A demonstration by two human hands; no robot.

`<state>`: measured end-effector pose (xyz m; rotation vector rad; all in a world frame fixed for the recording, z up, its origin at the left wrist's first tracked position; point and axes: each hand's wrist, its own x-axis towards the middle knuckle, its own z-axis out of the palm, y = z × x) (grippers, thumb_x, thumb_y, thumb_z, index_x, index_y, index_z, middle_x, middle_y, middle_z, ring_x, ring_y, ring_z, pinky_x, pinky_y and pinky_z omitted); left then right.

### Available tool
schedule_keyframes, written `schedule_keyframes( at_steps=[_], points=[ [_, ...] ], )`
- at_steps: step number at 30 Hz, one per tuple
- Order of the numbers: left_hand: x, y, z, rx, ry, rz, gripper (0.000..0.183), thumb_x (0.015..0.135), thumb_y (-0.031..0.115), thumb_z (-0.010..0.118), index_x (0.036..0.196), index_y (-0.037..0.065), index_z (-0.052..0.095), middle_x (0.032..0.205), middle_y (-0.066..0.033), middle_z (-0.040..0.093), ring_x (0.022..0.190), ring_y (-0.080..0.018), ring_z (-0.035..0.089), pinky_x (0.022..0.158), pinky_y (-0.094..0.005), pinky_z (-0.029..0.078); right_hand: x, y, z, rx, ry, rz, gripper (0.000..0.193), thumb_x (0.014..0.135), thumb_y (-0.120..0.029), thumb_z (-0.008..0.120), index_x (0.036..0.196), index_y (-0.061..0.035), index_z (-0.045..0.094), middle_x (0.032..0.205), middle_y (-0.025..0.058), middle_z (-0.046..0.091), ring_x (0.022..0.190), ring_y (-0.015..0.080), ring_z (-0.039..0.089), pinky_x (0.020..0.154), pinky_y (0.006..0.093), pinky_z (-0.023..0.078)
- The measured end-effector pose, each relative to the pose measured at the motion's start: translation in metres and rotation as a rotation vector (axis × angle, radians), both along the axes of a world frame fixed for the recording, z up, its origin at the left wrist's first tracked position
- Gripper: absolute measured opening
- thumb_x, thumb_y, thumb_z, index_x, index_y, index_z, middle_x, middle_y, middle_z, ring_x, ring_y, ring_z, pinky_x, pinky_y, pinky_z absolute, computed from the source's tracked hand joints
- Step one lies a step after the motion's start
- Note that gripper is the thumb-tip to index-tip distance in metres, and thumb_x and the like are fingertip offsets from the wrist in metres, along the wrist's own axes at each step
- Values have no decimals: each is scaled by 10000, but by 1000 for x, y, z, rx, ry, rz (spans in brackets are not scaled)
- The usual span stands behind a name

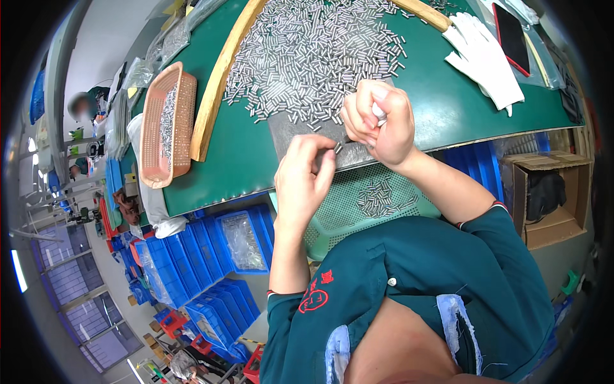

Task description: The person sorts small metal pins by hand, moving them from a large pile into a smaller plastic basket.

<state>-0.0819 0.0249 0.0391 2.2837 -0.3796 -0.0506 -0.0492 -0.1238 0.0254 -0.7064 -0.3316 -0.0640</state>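
Note:
My left hand point(304, 176) pinches a small metal pin point(338, 148) between thumb and forefinger, just above the near table edge. Close beside it, my right hand point(387, 125) is closed in a fist around a tool with a whitish handle point(378, 115). Most of that tool is hidden by the fingers, and its dark end points at the pin. Under both hands lies a dark grey mat point(281, 134). Beyond them spreads a large heap of short metal pins point(313, 57). Below the table edge a green perforated basket point(320, 221) holds more pins point(380, 198).
Wooden strips point(214, 96) flank the heap on the green table point(230, 150). A pink-brown basket point(182, 137) with pins stands left. White gloves point(483, 61) and a red-edged phone point(511, 38) lie right. Blue bins point(192, 256) stand lower left, a cardboard box point(556, 224) at right.

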Motion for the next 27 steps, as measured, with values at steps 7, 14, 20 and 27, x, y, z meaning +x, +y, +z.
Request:
schedule_keyframes(
  at_steps=[7, 14, 20, 27],
  points=[
    [0, -3, -7, 176, -140, 84, 106, 704, 91, 653, 766, 64, 571, 744, -48, 532, 649, -195, 555, 593, -310, 430, -1, -1, -1, 3, 8, 38, 299, 820, -195, 311, 566, -42, 349, 465, 18, 338, 388, 59, 267, 359, 207, 231],
    [2, -1, -4, 132, -89, 53, 90, 703, 67, 653, 750, 58, 578, 719, -36, 529, 595, -179, 534, 543, -292, 424, -2, -1, 1, 10, 53, 81, 278, 804, -179, 326, 566, -39, 361, 479, 13, 347, 393, 54, 266, 362, 206, 233],
    [0, -2, -5, 150, -116, 51, 100, 696, 72, 659, 754, 65, 579, 723, -45, 530, 601, -192, 533, 551, -302, 427, -2, -1, 0, 19, 35, 83, 280, 806, -177, 325, 567, -38, 366, 483, 10, 348, 393, 51, 264, 361, 206, 229],
    [-9, 7, 11, 118, 57, -250, 74, 714, 113, 653, 741, 79, 594, 715, -50, 550, 637, -212, 542, 578, -307, 426, -1, -2, -1, -16, 15, 63, 281, 810, -180, 313, 569, -40, 358, 477, 7, 337, 390, 54, 264, 356, 206, 225]
  ],
)
